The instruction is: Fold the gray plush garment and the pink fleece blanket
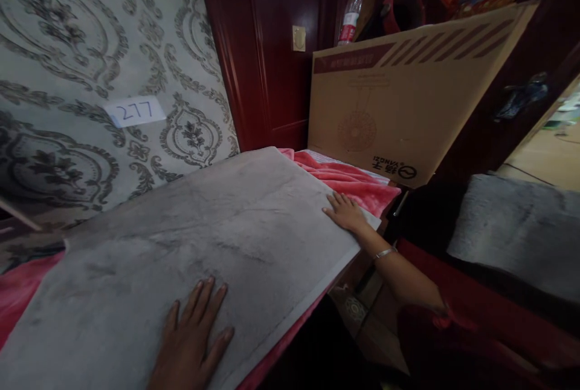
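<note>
A grey plush cloth (190, 214) is spread over the surface in front of me, with faint creases across its middle. Near its front edge my left hand (193, 335) lies flat on it, fingers apart. Toward the far right corner my right hand (347, 211), a bracelet on its wrist, also rests palm down with the fingers spread. Under the grey cloth a pink blanket (348, 181) shows bunched at the far right, along the front edge and at the left end. Neither hand grips the cloth.
A large cardboard box (408, 100) stands behind the far end, with a plastic bottle (351, 12) at its back. Patterned wallpaper bearing a paper label (136, 112) runs along the left. Another folded grey cloth (516, 233) lies at right, beside a red edge.
</note>
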`<state>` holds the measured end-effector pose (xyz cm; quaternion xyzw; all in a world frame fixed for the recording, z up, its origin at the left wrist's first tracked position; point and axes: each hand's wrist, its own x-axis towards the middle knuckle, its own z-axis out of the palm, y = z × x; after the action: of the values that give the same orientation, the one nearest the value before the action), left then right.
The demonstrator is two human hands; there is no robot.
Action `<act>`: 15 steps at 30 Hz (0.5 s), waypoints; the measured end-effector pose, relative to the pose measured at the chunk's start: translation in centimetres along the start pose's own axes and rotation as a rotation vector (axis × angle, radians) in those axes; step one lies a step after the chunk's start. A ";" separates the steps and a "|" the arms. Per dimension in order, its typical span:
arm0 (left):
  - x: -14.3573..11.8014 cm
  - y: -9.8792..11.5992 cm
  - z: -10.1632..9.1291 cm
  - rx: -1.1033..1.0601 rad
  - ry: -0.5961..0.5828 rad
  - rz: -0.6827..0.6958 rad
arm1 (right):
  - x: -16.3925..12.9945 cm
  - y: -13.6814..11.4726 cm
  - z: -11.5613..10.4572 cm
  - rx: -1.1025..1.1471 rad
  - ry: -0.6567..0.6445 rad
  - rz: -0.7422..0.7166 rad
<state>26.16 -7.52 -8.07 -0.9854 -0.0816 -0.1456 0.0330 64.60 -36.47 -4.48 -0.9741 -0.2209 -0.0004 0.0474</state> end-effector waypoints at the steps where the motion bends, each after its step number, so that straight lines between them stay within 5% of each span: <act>1: 0.0 0.1 -0.1 0.000 -0.008 -0.004 | -0.1 0.6 0.4 0.001 0.001 0.032; 9: 0.0 0.6 -0.4 -0.029 -0.022 -0.011 | -2.9 3.9 1.1 -0.073 -0.002 0.200; 12: 0.0 0.9 -0.8 -0.049 -0.032 -0.006 | -3.1 1.1 0.1 -0.094 0.118 0.137; 15: 0.1 1.1 -1.3 -0.066 -0.045 -0.014 | -2.8 -5.0 -0.8 -0.015 0.155 -0.152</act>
<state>26.07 -8.75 -6.87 -0.9884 -0.0842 -0.1262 -0.0022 59.89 -33.23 -3.32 -0.9519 -0.2899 -0.0809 0.0567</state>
